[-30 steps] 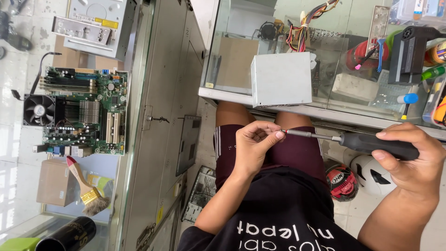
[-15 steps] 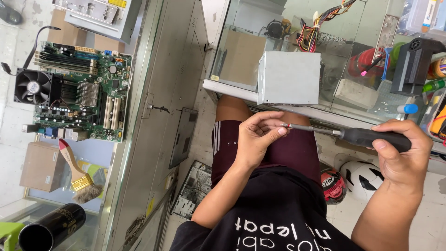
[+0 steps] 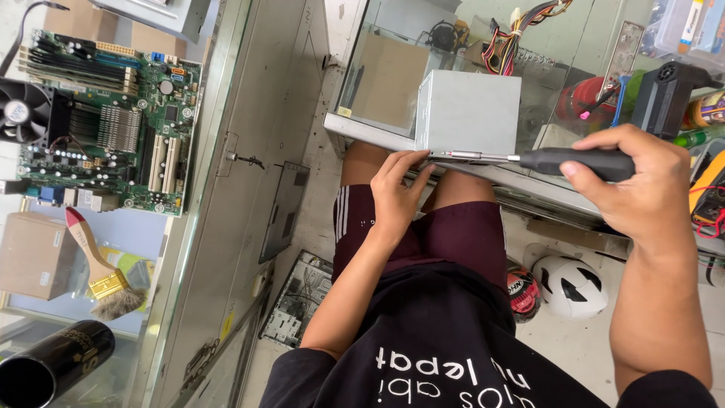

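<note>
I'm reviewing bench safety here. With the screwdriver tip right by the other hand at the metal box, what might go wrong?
1. The screwdriver in the right hand points at the left hand, whose fingers sit beside the tip; a slip might jab them.
2. The grey metal box stands at the edge of the glass counter, above the lap; a push may tip it off.

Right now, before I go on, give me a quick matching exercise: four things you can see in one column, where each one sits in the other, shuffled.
Things:
1. screwdriver
2. grey metal box
3. circuit board
4. paintbrush

Places:
A. lying below the circuit board, bristles toward the black cylinder
B. on the glass counter, above the person's knees
C. far left, beside a black fan
D. in the right hand, tip by the left hand

Pairs: 1-D, 2-B, 3-C, 4-A
</note>
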